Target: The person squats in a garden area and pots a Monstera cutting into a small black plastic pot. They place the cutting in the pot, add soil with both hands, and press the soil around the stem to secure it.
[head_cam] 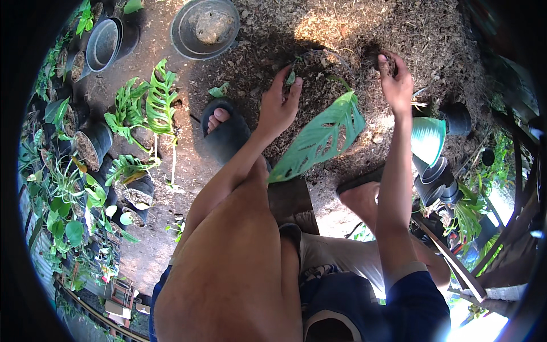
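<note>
My right hand (395, 81) holds a clump of dark soil mix (388, 65) at the upper right, over the heap. At the rim of a dark plant pot (322, 53), my left hand (280, 100) has its thumb and fingers around the near left edge, beside a small green leaf (291, 78). From the pot rises a stem with one large, split monstera-type leaf (324, 132), which hangs towards me. Soil hides much of the pot. Two cut-leaved plant pieces (160, 102) lie on the ground at the left.
A round black basin (205, 30) holding some material stands at the top. Stacked black pots (102, 45) and many potted plants (94, 145) line the left side. Loose soil mix (427, 25) spreads across the top. More pots (436, 184) and a pale green container (428, 139) are at the right.
</note>
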`<action>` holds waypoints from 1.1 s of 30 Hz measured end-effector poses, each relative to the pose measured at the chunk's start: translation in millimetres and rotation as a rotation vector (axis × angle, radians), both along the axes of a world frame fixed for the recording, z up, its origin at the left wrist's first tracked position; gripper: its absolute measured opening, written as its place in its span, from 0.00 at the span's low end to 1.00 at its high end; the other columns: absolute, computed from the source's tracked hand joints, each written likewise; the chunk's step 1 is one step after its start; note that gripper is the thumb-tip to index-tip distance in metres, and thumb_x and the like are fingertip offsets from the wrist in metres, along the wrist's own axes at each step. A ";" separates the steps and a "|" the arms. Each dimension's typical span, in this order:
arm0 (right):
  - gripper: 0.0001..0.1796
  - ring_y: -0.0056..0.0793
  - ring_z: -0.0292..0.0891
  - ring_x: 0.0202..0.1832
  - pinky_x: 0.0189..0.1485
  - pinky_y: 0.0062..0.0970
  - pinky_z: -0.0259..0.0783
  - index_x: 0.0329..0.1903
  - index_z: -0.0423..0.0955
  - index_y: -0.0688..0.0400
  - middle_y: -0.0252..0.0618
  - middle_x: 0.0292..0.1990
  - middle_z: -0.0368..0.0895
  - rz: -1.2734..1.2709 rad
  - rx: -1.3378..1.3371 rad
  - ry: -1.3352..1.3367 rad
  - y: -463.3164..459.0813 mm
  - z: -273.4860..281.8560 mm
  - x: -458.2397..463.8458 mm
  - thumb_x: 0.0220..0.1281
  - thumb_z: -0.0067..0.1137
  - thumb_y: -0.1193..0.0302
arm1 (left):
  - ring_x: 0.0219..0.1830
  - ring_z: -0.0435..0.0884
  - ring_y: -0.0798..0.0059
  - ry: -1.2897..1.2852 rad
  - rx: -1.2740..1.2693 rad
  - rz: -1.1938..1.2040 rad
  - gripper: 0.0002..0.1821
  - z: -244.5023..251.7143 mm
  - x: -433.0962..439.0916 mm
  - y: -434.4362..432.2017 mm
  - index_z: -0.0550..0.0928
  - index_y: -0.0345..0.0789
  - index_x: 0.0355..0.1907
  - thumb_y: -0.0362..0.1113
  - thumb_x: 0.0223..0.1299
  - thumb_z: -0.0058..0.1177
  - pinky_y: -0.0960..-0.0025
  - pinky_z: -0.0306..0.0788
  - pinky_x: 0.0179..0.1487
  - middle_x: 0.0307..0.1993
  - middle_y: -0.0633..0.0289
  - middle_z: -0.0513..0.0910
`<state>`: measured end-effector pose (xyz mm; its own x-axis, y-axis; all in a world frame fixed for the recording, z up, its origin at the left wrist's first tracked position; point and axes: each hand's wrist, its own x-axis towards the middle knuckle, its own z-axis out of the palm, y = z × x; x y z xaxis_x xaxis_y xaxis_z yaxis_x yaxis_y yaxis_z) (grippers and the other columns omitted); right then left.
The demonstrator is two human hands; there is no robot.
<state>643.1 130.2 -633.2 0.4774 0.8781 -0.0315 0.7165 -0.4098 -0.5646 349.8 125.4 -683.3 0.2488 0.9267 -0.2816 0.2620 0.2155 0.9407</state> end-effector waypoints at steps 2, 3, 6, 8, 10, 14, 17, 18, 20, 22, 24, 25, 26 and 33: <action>0.26 0.18 0.81 0.34 0.39 0.25 0.75 0.68 0.80 0.51 0.35 0.38 0.91 0.248 -0.216 0.143 9.2 43.1 0.1 0.77 0.62 0.50 | 0.21 0.82 0.71 -0.018 0.002 0.000 0.31 0.0 0.1 0.0 0.73 0.32 0.72 0.54 0.81 0.50 0.64 0.73 0.29 0.20 0.56 0.81; 0.25 0.19 0.82 0.38 0.43 0.24 0.76 0.68 0.80 0.50 0.35 0.42 0.91 0.342 -0.207 0.203 16.0 51.6 -8.9 0.77 0.63 0.52 | 0.21 0.82 0.71 0.001 0.018 -0.002 0.31 0.0 0.2 -0.1 0.73 0.32 0.73 0.54 0.81 0.50 0.63 0.73 0.29 0.20 0.56 0.81; 0.24 0.24 0.83 0.56 0.63 0.33 0.78 0.71 0.78 0.47 0.35 0.57 0.89 0.683 -0.120 0.481 38.2 60.7 -32.2 0.77 0.64 0.61 | 0.21 0.82 0.69 0.038 0.061 -0.005 0.33 0.5 -0.3 1.3 0.72 0.32 0.74 0.55 0.81 0.48 0.62 0.74 0.30 0.19 0.56 0.80; 0.25 0.26 0.83 0.59 0.67 0.36 0.77 0.73 0.75 0.47 0.37 0.59 0.88 0.857 -0.064 0.453 52.9 56.8 -41.7 0.77 0.63 0.64 | 0.21 0.82 0.69 0.038 0.059 -0.011 0.33 1.8 -1.8 2.1 0.72 0.32 0.75 0.55 0.81 0.48 0.62 0.74 0.31 0.19 0.56 0.80; 0.26 0.26 0.83 0.60 0.68 0.34 0.77 0.74 0.74 0.49 0.39 0.60 0.88 0.766 -0.200 0.449 63.5 56.1 -39.0 0.77 0.63 0.65 | 0.21 0.82 0.68 0.052 0.072 -0.032 0.33 4.3 -4.3 2.7 0.71 0.32 0.75 0.55 0.82 0.48 0.62 0.74 0.31 0.19 0.56 0.79; 0.25 0.32 0.83 0.62 0.68 0.38 0.79 0.71 0.77 0.51 0.41 0.61 0.86 0.744 -0.295 0.423 80.1 40.8 -42.4 0.75 0.65 0.64 | 0.21 0.70 0.81 0.047 0.065 -0.038 0.31 9.1 -6.4 4.5 0.73 0.31 0.74 0.52 0.82 0.49 0.69 0.66 0.28 0.19 0.63 0.71; 0.31 0.39 0.78 0.68 0.73 0.47 0.73 0.69 0.78 0.54 0.44 0.66 0.83 0.877 -0.429 0.323 88.1 20.8 -54.0 0.68 0.71 0.56 | 0.20 0.71 0.80 0.048 0.153 -0.066 0.31 10.1 -6.6 7.4 0.73 0.30 0.74 0.52 0.82 0.49 0.67 0.67 0.27 0.19 0.63 0.72; 0.33 0.40 0.77 0.69 0.75 0.48 0.71 0.68 0.79 0.56 0.45 0.66 0.82 0.912 -0.460 0.195 89.2 13.5 -59.1 0.66 0.73 0.53 | 0.20 0.72 0.79 0.053 0.139 -0.074 0.31 10.2 -7.0 8.0 0.73 0.30 0.74 0.52 0.82 0.49 0.67 0.67 0.27 0.18 0.63 0.72; 0.31 0.41 0.75 0.71 0.79 0.42 0.65 0.67 0.79 0.59 0.48 0.68 0.80 0.821 -0.609 0.119 96.0 0.5 -68.9 0.66 0.73 0.59 | 0.20 0.73 0.78 0.030 0.138 -0.074 0.31 10.4 -8.3 8.6 0.73 0.30 0.74 0.52 0.82 0.49 0.66 0.68 0.27 0.18 0.62 0.73; 0.28 0.41 0.74 0.72 0.79 0.38 0.64 0.66 0.79 0.60 0.49 0.69 0.79 0.819 -0.668 -0.020 99.8 -6.9 -75.9 0.66 0.72 0.65 | 0.20 0.74 0.78 0.089 0.092 -0.082 0.31 10.2 -9.7 9.6 0.73 0.30 0.73 0.52 0.81 0.50 0.66 0.68 0.27 0.18 0.61 0.73; 0.29 0.41 0.74 0.72 0.80 0.39 0.63 0.68 0.78 0.59 0.49 0.70 0.78 0.819 -0.680 0.025 102.0 -5.3 -74.2 0.67 0.71 0.66 | 0.21 0.78 0.71 0.117 0.094 -0.099 0.31 9.8 -10.4 12.1 0.73 0.31 0.73 0.52 0.81 0.50 0.63 0.70 0.28 0.18 0.57 0.76; 0.29 0.42 0.74 0.72 0.81 0.39 0.62 0.69 0.77 0.58 0.49 0.71 0.78 0.819 -0.682 0.042 101.3 -1.2 -69.9 0.68 0.70 0.67 | 0.21 0.82 0.64 0.123 0.113 -0.103 0.31 9.5 -10.3 13.7 0.73 0.32 0.73 0.53 0.81 0.50 0.59 0.72 0.29 0.19 0.53 0.78; 0.29 0.42 0.74 0.72 0.81 0.39 0.61 0.70 0.77 0.57 0.48 0.71 0.77 0.832 -0.674 0.068 100.5 1.7 -67.7 0.68 0.69 0.67 | 0.22 0.86 0.57 0.121 0.107 -0.121 0.30 9.2 -9.9 15.3 0.73 0.33 0.73 0.53 0.81 0.49 0.56 0.75 0.30 0.19 0.49 0.81; 0.30 0.34 0.85 0.47 0.45 0.35 0.85 0.71 0.77 0.51 0.52 0.70 0.77 0.464 -0.537 0.455 41.3 7.9 -34.4 0.70 0.69 0.56 | 0.24 0.86 0.50 0.160 0.059 -0.137 0.26 7.9 -11.9 24.2 0.77 0.33 0.67 0.51 0.81 0.49 0.54 0.75 0.32 0.21 0.48 0.83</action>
